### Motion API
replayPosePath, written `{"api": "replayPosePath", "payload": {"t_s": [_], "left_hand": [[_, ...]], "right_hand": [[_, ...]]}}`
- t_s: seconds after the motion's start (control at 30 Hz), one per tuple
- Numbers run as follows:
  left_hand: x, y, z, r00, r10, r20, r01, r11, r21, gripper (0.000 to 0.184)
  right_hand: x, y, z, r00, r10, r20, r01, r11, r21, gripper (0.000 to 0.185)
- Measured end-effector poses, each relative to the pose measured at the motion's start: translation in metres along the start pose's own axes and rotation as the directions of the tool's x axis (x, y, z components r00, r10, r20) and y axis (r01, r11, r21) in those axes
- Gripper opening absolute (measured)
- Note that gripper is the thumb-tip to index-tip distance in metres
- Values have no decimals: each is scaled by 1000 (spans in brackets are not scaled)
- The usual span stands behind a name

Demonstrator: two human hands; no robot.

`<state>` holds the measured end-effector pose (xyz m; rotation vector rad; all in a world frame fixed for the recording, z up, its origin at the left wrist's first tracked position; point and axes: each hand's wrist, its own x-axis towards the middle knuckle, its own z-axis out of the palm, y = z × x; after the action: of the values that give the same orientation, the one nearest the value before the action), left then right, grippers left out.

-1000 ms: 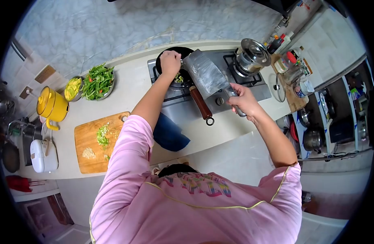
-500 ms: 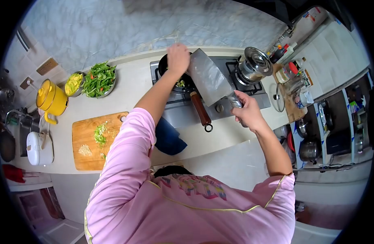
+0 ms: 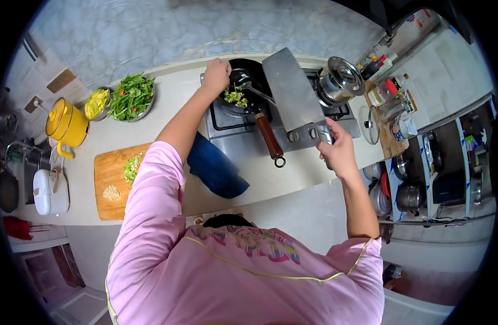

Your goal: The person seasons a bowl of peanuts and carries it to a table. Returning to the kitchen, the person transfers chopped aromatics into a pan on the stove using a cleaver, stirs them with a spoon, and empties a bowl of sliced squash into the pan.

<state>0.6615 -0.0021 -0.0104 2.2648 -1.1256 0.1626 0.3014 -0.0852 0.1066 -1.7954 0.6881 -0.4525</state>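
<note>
My right hand (image 3: 340, 147) grips the handle of a wide cleaver (image 3: 293, 89). Its blade is raised to the right of a black wok (image 3: 254, 69) and covers part of the wok's right side. Near the wok's left rim, my left hand (image 3: 216, 76) has its fingers curled in; whether anything is between them is hidden. Chopped green and pale pieces (image 3: 235, 97) lie inside the wok beside a metal spoon or spatula (image 3: 258, 92). The wok's wooden handle (image 3: 268, 135) points toward me over the stove's front edge.
A cutting board (image 3: 105, 168) with chopped scallion and minced garlic lies left. Behind it stand a bowl of green vegetables (image 3: 131, 97), a yellow bowlful (image 3: 97, 103) and a yellow pot (image 3: 67, 122). A lidded steel pot (image 3: 335, 86) is on the right burner; a blue cloth (image 3: 219, 170) hangs in front.
My left hand has moved left from above the wok to its rim, uncovering the chopped pieces and metal utensil. The cleaver has shifted slightly right and up.
</note>
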Motion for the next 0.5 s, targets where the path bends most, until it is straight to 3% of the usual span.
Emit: {"api": "replayPosePath", "payload": {"t_s": [0.07,0.13,0.2,0.23,0.33,0.37,0.5], "left_hand": [[3,-1,-7,978,-123,170,173,929,-327,16],[0,2,-10,972,-77,224,151,930,-334,28],[-15,7,-8,979,87,186,-82,996,-32,42],[-23,16,-22,974,66,217,-71,997,16,54],[-60,11,-60,986,134,-94,-152,962,-225,40],[-81,5,-77,986,103,-134,-138,948,-287,38],[-197,-32,-142,986,-147,-74,103,903,-418,32]], "right_hand": [[-12,3,-1,999,28,-31,-25,996,89,55],[-23,1,1,999,33,-26,-30,993,113,54],[-39,1,7,997,45,-69,-36,991,125,54],[-48,1,11,995,50,-91,-37,990,133,54],[-80,1,36,995,52,-84,-33,975,222,56],[-91,2,47,996,54,-67,-36,968,248,57],[-118,20,103,981,135,141,-173,937,303,59]]}}
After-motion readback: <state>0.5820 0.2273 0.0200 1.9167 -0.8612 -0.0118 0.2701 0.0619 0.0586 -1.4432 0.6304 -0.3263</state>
